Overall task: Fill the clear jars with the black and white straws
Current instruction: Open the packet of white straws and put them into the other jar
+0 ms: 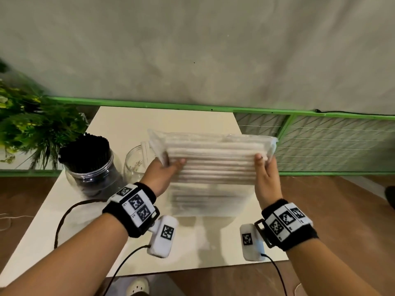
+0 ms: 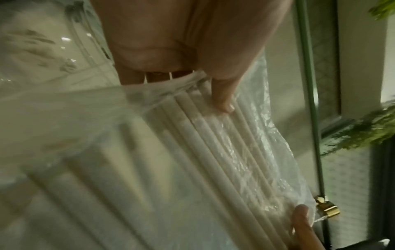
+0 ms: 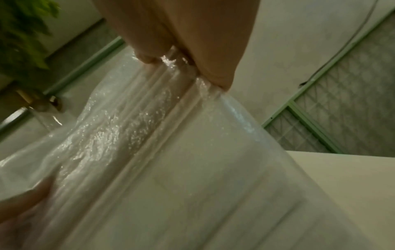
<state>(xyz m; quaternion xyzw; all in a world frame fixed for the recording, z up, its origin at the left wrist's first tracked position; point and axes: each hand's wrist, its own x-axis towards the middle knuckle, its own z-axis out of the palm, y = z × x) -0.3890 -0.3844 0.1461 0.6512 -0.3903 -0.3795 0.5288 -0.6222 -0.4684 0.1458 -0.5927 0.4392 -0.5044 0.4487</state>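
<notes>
A clear plastic bag of white straws (image 1: 213,165) hangs above the white table (image 1: 119,124), held by both hands. My left hand (image 1: 168,165) grips the bag's left end, thumb on the front; the thumb (image 2: 224,99) presses on the wrapped straws (image 2: 213,143). My right hand (image 1: 264,167) grips the right end, pinching the plastic (image 3: 192,76). At the left stands a clear jar (image 1: 89,174) packed with black straws. Beside it a second clear jar (image 1: 136,165) holds a couple of white straws, partly hidden behind the bag.
A green leafy plant (image 1: 27,124) stands left of the jars. A green-framed wire panel (image 1: 320,142) runs behind the table against a grey wall. Black cables (image 1: 68,214) trail over the table's near left. Wooden floor surrounds the table.
</notes>
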